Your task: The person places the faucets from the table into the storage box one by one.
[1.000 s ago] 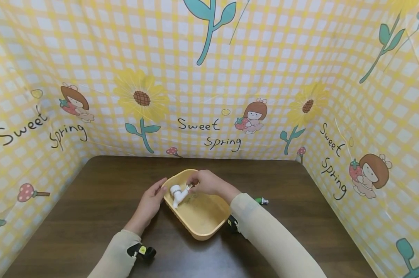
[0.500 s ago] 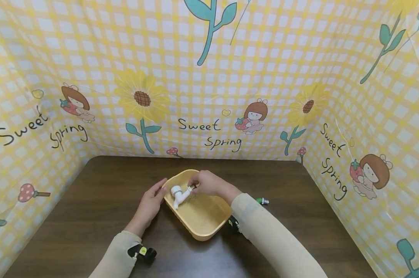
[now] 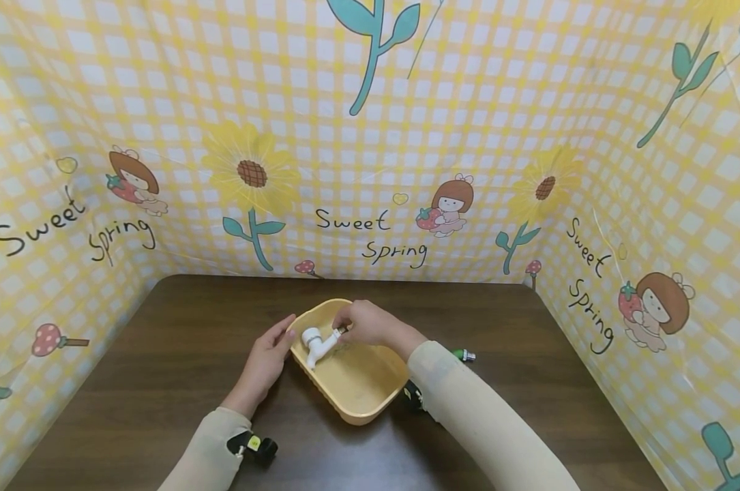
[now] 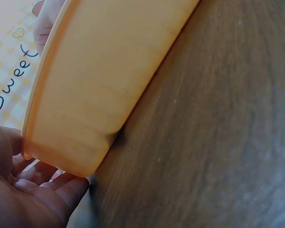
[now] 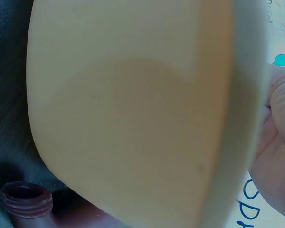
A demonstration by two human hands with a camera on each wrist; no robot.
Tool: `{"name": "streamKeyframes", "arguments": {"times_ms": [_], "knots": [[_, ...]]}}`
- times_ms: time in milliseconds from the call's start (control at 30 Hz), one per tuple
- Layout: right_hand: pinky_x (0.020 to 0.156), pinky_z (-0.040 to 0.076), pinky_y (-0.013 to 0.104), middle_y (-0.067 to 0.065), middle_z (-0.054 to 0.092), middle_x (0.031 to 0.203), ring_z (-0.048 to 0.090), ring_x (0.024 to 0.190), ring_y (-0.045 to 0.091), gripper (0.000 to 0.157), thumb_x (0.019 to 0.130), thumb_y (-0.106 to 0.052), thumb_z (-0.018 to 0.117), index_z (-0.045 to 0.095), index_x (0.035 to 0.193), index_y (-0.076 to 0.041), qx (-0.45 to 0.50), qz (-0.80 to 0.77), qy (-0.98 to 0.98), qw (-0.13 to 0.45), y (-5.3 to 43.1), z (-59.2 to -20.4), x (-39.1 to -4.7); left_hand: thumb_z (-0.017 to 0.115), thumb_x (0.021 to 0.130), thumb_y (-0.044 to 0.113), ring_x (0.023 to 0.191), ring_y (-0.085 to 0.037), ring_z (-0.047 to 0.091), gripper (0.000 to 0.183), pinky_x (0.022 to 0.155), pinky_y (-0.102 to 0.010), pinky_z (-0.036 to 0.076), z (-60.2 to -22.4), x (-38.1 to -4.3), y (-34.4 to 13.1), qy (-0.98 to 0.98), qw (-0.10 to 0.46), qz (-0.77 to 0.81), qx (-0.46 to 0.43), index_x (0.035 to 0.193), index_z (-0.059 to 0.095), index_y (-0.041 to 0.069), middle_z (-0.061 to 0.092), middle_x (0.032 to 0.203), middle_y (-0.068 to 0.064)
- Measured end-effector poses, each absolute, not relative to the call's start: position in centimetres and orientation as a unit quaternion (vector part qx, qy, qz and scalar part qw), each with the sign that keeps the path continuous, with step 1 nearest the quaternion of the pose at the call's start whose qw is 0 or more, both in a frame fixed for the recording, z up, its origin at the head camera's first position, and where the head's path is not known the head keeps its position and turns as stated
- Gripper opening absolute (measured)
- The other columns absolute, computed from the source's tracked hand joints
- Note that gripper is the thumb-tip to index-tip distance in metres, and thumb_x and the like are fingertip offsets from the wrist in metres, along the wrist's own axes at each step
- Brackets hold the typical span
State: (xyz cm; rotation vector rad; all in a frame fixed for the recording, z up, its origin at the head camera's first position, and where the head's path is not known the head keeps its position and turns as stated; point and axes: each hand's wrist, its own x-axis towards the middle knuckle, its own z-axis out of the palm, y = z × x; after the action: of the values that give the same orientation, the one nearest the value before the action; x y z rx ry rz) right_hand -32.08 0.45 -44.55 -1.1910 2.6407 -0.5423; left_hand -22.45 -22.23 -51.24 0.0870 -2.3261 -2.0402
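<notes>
A yellow plastic tub (image 3: 360, 385) sits at an angle on the dark wooden table, tilted toward the person. Its near-left corner lies between the thumb and fingers of my left hand (image 3: 267, 361); in the left wrist view the fingers (image 4: 61, 197) reach under that corner while the thumb is at the rim. Inside the tub is a white plastic tap (image 3: 322, 346) with a round cap and a short spout. My right hand (image 3: 372, 324) reaches over the far rim and pinches the tap's right end, which the fingers partly hide.
Behind the right forearm a green piece with a metal tip (image 3: 464, 355) pokes out on the table (image 3: 498, 409). The right wrist view shows a dark red threaded pipe end (image 5: 26, 199) beside the tub. Checked cloth (image 3: 357, 157) walls in the table's back and sides.
The tap and the right fingertips have shifted very slightly to the right since a second ago. The left hand and the tub have stayed in place.
</notes>
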Motion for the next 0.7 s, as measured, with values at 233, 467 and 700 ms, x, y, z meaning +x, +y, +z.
{"name": "streamKeyframes", "arguments": {"times_ms": [233, 467, 700], "knots": [[0.095, 0.048, 0.025, -0.009, 0.075, 0.103, 0.061, 0.097, 0.007, 0.021, 0.087, -0.022, 0.083, 0.078, 0.107, -0.017, -0.411, -0.152, 0.895, 0.082, 0.4, -44.56, -31.95, 0.05, 0.11, 0.023, 0.145, -0.024, 0.041, 0.049, 0.114, -0.032, 0.038, -51.39, -22.57, -22.32, -0.767, 0.037, -0.64, 0.031, 0.156, 0.043, 0.009, 0.043, 0.16, -0.013], [0.095, 0.048, 0.025, -0.01, 0.075, 0.105, 0.058, 0.099, 0.009, 0.022, 0.088, -0.021, 0.082, 0.078, 0.109, -0.018, -0.414, -0.12, 0.899, 0.073, 0.38, -44.47, -31.7, 0.05, 0.11, 0.022, 0.144, -0.024, 0.043, 0.048, 0.113, -0.031, 0.039, -51.36, -22.62, -22.23, -0.772, 0.044, -0.634, 0.032, 0.156, 0.044, 0.008, 0.045, 0.158, -0.014], [0.095, 0.049, 0.027, -0.007, 0.075, 0.108, 0.06, 0.104, 0.013, 0.023, 0.09, -0.021, 0.08, 0.077, 0.111, -0.014, -0.403, -0.151, 0.898, 0.092, 0.46, -44.3, -31.51, 0.051, 0.109, 0.022, 0.143, -0.023, 0.044, 0.048, 0.115, -0.033, 0.038, -51.33, -22.6, -22.26, -0.776, 0.044, -0.628, 0.036, 0.156, 0.044, 0.009, 0.045, 0.159, -0.013]]}}
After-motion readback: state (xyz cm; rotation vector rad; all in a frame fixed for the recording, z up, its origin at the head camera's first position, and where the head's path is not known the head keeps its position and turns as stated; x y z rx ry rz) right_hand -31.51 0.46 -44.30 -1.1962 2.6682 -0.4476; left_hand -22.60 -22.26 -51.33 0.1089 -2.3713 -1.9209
